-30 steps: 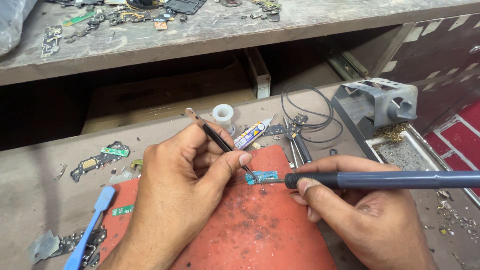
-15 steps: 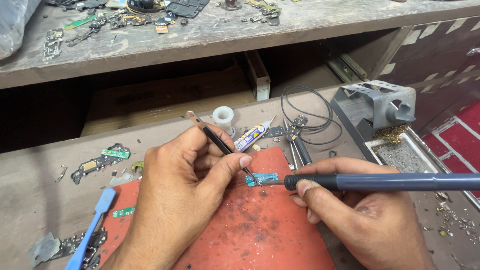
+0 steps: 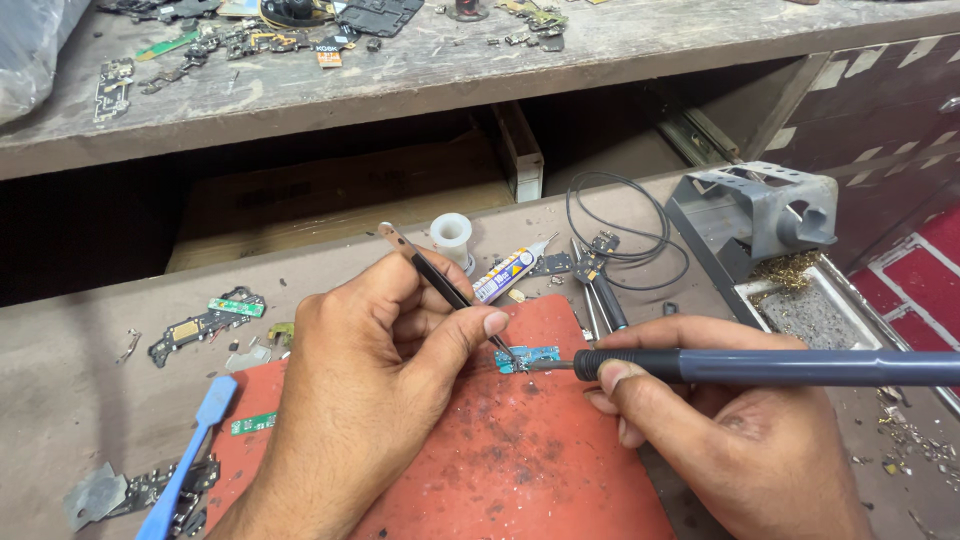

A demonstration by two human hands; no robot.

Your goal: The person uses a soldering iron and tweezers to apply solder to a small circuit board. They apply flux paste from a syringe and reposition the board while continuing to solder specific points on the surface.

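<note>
Landmark: red work mat (image 3: pixel 480 470), stained, on the grey bench.
Small board: tiny blue-green circuit board (image 3: pixel 527 359) lies on the mat's upper part, between the two hands.
Left hand: left hand (image 3: pixel 375 400) rests on the mat, fingers pinched narrow around black tweezers (image 3: pixel 445 285); tips meet the board's left end.
Right hand: right hand (image 3: pixel 735 440) at the mat's right edge, closed around a grey soldering iron (image 3: pixel 760 367); its tip touches the board's right end.
Beyond mat: white spool (image 3: pixel 452 235), glue tube (image 3: pixel 510 270), coiled black wire (image 3: pixel 620 215).
Right of mat: metal iron stand (image 3: pixel 760 210).
Left of mat: blue pry tool (image 3: pixel 190 450), scrap boards (image 3: pixel 205 322).
</note>
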